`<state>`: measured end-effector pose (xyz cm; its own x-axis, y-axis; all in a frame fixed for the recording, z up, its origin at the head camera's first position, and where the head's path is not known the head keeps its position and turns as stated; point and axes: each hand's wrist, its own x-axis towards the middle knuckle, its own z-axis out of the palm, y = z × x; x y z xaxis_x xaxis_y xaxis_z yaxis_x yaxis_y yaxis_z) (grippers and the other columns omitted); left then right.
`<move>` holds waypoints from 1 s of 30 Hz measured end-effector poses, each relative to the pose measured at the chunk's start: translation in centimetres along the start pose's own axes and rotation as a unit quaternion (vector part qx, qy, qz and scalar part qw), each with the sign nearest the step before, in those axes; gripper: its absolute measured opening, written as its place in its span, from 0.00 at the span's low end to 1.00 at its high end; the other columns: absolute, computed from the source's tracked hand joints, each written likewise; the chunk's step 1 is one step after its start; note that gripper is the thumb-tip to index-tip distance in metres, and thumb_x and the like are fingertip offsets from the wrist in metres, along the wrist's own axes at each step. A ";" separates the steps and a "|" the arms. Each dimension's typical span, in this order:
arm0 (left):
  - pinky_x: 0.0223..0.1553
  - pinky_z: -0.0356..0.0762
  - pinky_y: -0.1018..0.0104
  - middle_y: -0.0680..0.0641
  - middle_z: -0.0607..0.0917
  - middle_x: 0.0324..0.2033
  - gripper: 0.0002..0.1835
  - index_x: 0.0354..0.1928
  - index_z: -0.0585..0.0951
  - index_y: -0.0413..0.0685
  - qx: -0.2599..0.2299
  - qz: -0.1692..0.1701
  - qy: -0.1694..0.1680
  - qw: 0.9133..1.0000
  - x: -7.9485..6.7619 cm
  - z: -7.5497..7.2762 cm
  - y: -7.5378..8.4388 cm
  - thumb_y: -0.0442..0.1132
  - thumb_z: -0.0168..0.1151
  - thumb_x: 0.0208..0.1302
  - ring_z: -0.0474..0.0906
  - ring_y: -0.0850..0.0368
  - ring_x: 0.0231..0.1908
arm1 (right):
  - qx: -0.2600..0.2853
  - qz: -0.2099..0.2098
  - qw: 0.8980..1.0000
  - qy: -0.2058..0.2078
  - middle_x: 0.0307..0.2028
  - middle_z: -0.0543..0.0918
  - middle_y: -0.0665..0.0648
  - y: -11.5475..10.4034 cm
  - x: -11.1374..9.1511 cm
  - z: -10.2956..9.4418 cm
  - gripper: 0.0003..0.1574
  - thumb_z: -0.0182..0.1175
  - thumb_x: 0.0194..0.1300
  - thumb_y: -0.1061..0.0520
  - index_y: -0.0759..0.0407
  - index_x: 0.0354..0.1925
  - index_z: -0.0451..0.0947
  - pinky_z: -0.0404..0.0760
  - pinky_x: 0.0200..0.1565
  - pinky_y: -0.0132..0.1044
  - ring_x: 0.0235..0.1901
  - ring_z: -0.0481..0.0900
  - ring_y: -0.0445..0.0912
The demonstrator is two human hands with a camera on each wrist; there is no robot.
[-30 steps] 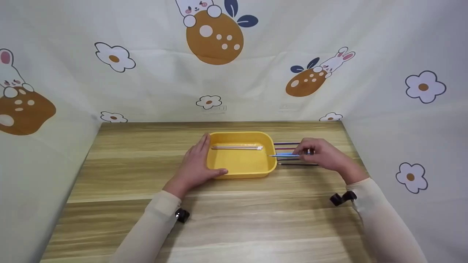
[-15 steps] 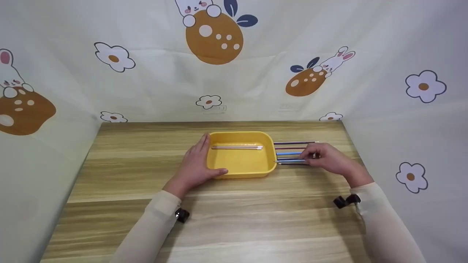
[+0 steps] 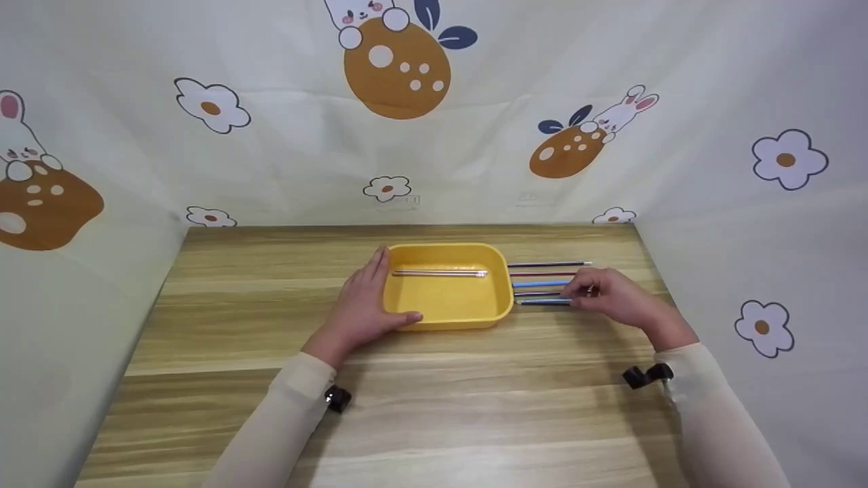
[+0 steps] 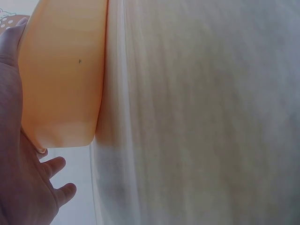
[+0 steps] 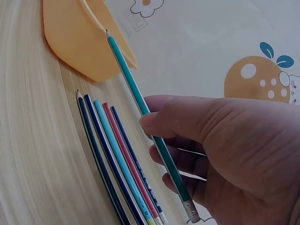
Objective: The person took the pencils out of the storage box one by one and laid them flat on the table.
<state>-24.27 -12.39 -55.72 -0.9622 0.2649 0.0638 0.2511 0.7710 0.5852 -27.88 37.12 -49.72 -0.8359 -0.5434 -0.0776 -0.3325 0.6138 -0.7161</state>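
My left hand (image 3: 359, 301) holds the left end of a yellow plastic tray (image 3: 447, 323), thumb along the front rim and fingers at the far left corner. In the left wrist view the tray's outer wall (image 4: 63, 79) rises beside that hand. With thumb and fingertips my right hand (image 3: 614, 298) pinches a pencil (image 5: 133, 89), teal in the right wrist view, its eraser end toward the palm. That pencil is over the loose pencils, right of the tray. Several pencils, including a light blue one (image 5: 119, 154) and a red one (image 5: 126, 152), lie side by side beneath it.
Inside the tray, thin pencils (image 3: 437, 274) lie together near the back wall. The wooden table (image 3: 434, 400) extends in front of the tray. A patterned cloth (image 3: 285, 156) stands behind the table and along both sides.
My right hand has moved right and toward the front edge, carrying the pinched pencil back from the tray's right rim to above the loose pencils. The left hand and tray stay put.
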 end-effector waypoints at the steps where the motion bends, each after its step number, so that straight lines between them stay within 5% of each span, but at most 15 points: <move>1: 0.84 0.47 0.36 0.44 0.44 0.90 0.78 0.91 0.42 0.47 0.001 0.000 0.000 1.000 0.0 0.0 0.0 0.77 0.77 0.55 0.51 0.34 0.85 | 0.002 0.001 1.000 0.001 0.48 0.91 0.56 0.0 -0.1 0.0 0.10 0.70 0.75 0.67 0.59 0.51 0.93 0.78 0.46 0.33 0.44 0.79 0.44; 15: 0.84 0.47 0.33 0.41 0.46 0.90 0.77 0.91 0.42 0.46 0.005 0.000 0.003 1.000 0.1 0.1 -0.1 0.77 0.77 0.55 0.51 0.32 0.85 | -0.003 -0.021 1.000 0.021 0.41 0.90 0.58 1.6 -0.5 0.9 0.13 0.71 0.69 0.71 0.60 0.49 0.94 0.76 0.40 0.32 0.37 0.77 0.42; 30: 0.84 0.46 0.35 0.44 0.44 0.90 0.78 0.91 0.41 0.48 0.004 -0.003 0.000 1.000 0.0 0.0 0.0 0.78 0.76 0.55 0.51 0.33 0.85 | 0.020 0.000 1.000 0.020 0.46 0.93 0.60 3.1 -0.6 2.4 0.11 0.72 0.69 0.70 0.62 0.47 0.94 0.80 0.47 0.28 0.44 0.82 0.43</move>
<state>-24.26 -12.38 -55.77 -0.9638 0.2599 0.0593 0.2452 0.7773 0.5794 -27.39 37.94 -53.54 -0.8528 -0.5198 -0.0507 -0.3158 0.5905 -0.7427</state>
